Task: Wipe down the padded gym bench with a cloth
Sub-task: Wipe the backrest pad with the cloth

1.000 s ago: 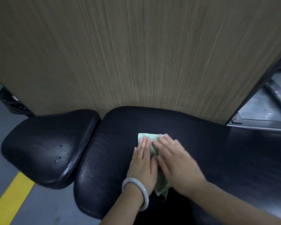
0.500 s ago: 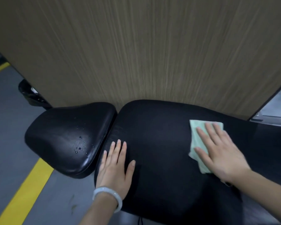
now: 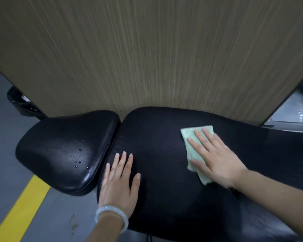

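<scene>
Cloth pressed on the bench
Right hand (image 3: 217,158) flat on green cloth (image 3: 191,137); left hand (image 3: 119,182) flat, fingers straight, on black bench (image 3: 161,172).

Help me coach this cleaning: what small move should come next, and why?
Probably slide the right hand, flat on the green cloth, left toward the seat pad: water droplets sit there unwiped, while the left hand braces the long pad.
</scene>
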`<state>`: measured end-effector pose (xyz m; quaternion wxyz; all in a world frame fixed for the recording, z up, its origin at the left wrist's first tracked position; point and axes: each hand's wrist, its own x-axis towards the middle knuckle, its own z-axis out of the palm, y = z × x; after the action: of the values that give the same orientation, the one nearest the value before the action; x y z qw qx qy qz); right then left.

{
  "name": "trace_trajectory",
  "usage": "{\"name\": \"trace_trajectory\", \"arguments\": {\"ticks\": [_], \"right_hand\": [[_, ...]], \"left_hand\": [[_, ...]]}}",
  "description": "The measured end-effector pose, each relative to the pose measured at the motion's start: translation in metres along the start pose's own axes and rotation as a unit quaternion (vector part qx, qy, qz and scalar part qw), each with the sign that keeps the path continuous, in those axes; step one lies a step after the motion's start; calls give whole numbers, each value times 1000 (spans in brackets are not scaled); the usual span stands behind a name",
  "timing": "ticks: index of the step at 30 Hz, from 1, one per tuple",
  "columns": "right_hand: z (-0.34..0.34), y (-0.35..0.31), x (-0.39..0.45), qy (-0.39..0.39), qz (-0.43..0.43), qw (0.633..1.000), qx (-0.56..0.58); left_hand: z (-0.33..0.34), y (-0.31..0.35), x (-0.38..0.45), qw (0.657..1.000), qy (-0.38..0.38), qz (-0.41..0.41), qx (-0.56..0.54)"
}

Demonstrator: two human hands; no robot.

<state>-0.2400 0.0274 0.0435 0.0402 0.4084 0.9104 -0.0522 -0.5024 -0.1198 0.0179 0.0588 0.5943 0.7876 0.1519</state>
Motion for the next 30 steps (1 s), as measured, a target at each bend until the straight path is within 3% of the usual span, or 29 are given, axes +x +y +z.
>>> {"name": "trace_trajectory", "arguments": {"ticks": [6,13,18,21,25,28,30], "right_hand": [[4,35,-54,-8,-79,997,-18],[3,-2,-1,20,5,1000,13],[8,12,-59,-7,-107,994,-8],[6,46,-76,-26,-128,991,1],[2,55,-38,-1,-55,998,7],[-1,33,-6,1,28,1000,-1],[-1,14,2,4,36,999,0]], "left_hand": [[1,1,2,1000,8,14,4],[2,2,3,999,9,26,19],[1,1,0,999,11,28,19],[2,2,0,999,18,28,9],[3,0,1,999,23,31,2],[3,0,1,999,22,32,1],[3,0,1,999,21,28,2]]}}
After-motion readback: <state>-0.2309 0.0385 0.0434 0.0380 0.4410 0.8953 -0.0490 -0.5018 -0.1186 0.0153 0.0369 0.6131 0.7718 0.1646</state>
